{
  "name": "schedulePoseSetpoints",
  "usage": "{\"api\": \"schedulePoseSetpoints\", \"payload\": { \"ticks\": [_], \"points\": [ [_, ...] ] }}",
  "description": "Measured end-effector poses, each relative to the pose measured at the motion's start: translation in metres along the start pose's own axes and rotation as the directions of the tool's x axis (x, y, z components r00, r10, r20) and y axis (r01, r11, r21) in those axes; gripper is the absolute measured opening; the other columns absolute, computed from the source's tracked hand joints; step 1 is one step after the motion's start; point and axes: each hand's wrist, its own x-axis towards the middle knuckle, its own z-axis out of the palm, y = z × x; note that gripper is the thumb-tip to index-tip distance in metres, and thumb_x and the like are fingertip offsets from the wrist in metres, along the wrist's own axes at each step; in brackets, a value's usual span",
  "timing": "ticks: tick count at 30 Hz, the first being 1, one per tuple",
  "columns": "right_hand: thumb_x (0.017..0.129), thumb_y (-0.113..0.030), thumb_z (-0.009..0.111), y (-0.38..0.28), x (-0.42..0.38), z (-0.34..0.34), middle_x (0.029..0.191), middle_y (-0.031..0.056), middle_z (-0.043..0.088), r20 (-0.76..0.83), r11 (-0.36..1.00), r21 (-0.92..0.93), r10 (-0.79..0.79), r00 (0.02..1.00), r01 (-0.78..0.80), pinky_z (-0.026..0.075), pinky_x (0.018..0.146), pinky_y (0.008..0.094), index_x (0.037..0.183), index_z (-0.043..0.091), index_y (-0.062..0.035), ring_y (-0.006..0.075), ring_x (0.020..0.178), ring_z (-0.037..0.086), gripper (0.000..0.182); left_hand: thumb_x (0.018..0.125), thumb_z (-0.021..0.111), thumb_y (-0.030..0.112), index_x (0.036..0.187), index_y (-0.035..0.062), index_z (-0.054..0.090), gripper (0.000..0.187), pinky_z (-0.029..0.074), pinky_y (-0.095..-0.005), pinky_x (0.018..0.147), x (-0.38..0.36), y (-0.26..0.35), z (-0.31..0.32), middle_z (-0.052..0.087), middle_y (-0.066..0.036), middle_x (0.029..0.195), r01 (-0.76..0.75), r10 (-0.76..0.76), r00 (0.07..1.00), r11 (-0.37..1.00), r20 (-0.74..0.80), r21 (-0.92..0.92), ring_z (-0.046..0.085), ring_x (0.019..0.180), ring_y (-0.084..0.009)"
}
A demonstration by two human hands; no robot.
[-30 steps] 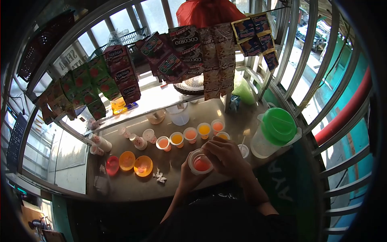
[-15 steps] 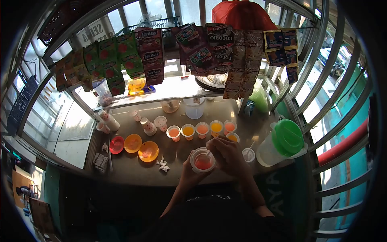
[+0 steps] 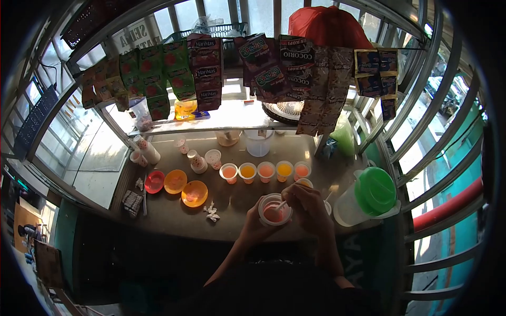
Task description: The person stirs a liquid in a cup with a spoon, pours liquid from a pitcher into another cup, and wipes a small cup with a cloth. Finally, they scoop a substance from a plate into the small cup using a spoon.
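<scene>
- Nearest, my left hand [image 3: 253, 227] is wrapped around the side of a cup [image 3: 275, 209], mouth up, with pink drink in it.
- Over that cup, my right hand [image 3: 312, 211] pinches a white stick [image 3: 280, 206] that slants down into the cup.
- Left of me on the counter [image 3: 174, 216] lie a crumpled tissue [image 3: 212, 212], two orange bowls [image 3: 195, 194] and a red bowl [image 3: 154, 181], side by side.
- To my right stands a pitcher [image 3: 349, 206] with a green lid [image 3: 375, 190].
- Just past my hands, five filled cups [image 3: 266, 172] stand in a row, orange and pink; another cup [image 3: 304, 183] is partly hidden by my right hand.
- Further back are stacked cups [image 3: 197, 162] and a clear tub [image 3: 258, 145].
- Beyond, sachets [image 3: 208, 73] hang in strips, with a red cover [image 3: 329, 27] behind them.
</scene>
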Motion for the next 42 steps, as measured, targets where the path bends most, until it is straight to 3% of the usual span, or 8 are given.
{"api": "schedulePoseSetpoints", "payload": {
  "ticks": [5,10,15,19,21,33,36,42],
  "points": [
    [0.089,-0.004,0.057,0.004,0.000,0.001,0.077,0.0119,0.060,-0.115,0.995,-0.095,-0.006,0.993,-0.005,0.046,0.064,0.0339,0.084,0.055,0.0006,0.0263,0.070,0.061,0.007,0.070,0.085,0.018,0.114,0.0015,0.056,0.055,0.051,-0.0307,0.086,-0.001,-0.001,0.002,0.064,-0.008,0.106,-0.011,0.011,1.000,0.999,-0.013,0.031,0.061,0.098,-0.0143],
    [0.088,-0.007,0.057,0.007,-0.007,-0.001,0.081,0.0131,0.063,0.051,0.998,0.058,0.031,0.998,-0.034,0.047,0.066,0.0366,0.089,0.057,-0.0018,0.0300,0.076,0.062,0.005,0.070,0.085,0.016,0.114,0.0013,0.056,0.055,0.051,-0.0307,0.087,-0.003,-0.004,0.010,0.064,-0.008,0.106,0.031,-0.033,0.999,0.996,-0.024,-0.080,0.062,0.099,-0.0143],
    [0.091,-0.008,0.055,0.017,-0.010,-0.007,0.078,0.0131,0.061,-0.131,0.997,-0.046,0.056,0.990,-0.062,0.047,0.067,0.0363,0.088,0.057,-0.0004,0.0298,0.075,0.061,0.008,0.068,0.085,0.015,0.112,0.0016,0.057,0.054,0.051,-0.0309,0.086,0.003,-0.001,0.015,0.065,-0.009,0.106,-0.023,0.024,0.999,1.000,-0.041,0.016,0.063,0.097,-0.0145],
    [0.091,-0.008,0.054,0.015,-0.010,-0.010,0.078,0.0135,0.061,-0.014,0.999,-0.012,0.046,0.999,-0.046,0.047,0.066,0.0368,0.087,0.057,-0.0003,0.0299,0.073,0.061,0.009,0.068,0.086,0.016,0.113,0.0015,0.057,0.056,0.051,-0.0311,0.085,0.005,-0.001,0.019,0.065,-0.009,0.105,-0.009,0.009,1.000,1.000,-0.029,-0.001,0.063,0.097,-0.0144],
    [0.090,0.000,0.053,0.014,-0.009,-0.007,0.073,0.0085,0.055,-0.053,0.995,0.102,-0.015,0.998,0.021,0.042,0.061,0.0284,0.083,0.054,0.0022,0.0181,0.064,0.053,0.007,0.068,0.086,0.016,0.113,0.0015,0.056,0.056,0.051,-0.0310,0.085,0.006,0.000,0.021,0.065,-0.009,0.105,0.010,-0.010,1.000,1.000,-0.017,-0.025,0.063,0.097,-0.0143],
    [0.092,-0.002,0.050,0.035,-0.001,-0.016,0.072,0.0078,0.055,-0.063,0.997,-0.047,-0.056,0.996,0.053,0.043,0.060,0.0289,0.082,0.053,0.0017,0.0142,0.063,0.054,0.011,0.068,0.085,0.016,0.114,0.0012,0.056,0.056,0.051,-0.0311,0.085,0.014,-0.004,0.021,0.064,-0.009,0.105,-0.055,0.057,0.998,0.996,-0.023,0.066,0.063,0.096,-0.0153],
    [0.089,-0.006,0.056,0.038,-0.007,-0.014,0.076,0.0122,0.061,-0.004,0.975,0.208,0.079,0.997,-0.076,0.045,0.066,0.0366,0.086,0.058,-0.0001,0.0278,0.070,0.059,0.006,0.068,0.085,0.016,0.113,0.0011,0.057,0.055,0.051,-0.0312,0.085,0.013,-0.004,0.019,0.064,-0.009,0.106,0.023,-0.023,1.000,0.999,-0.017,0.045,0.063,0.097,-0.0157],
    [0.088,-0.005,0.057,0.043,-0.001,-0.014,0.074,0.0122,0.060,0.008,0.996,0.068,0.051,0.999,-0.052,0.044,0.067,0.0367,0.086,0.057,0.0004,0.0277,0.069,0.058,0.005,0.068,0.085,0.016,0.112,0.0011,0.057,0.055,0.051,-0.0314,0.085,0.016,-0.007,0.017,0.063,-0.009,0.106,-0.054,0.057,0.998,0.995,-0.034,0.078,0.063,0.097,-0.0159]
  ]
}}
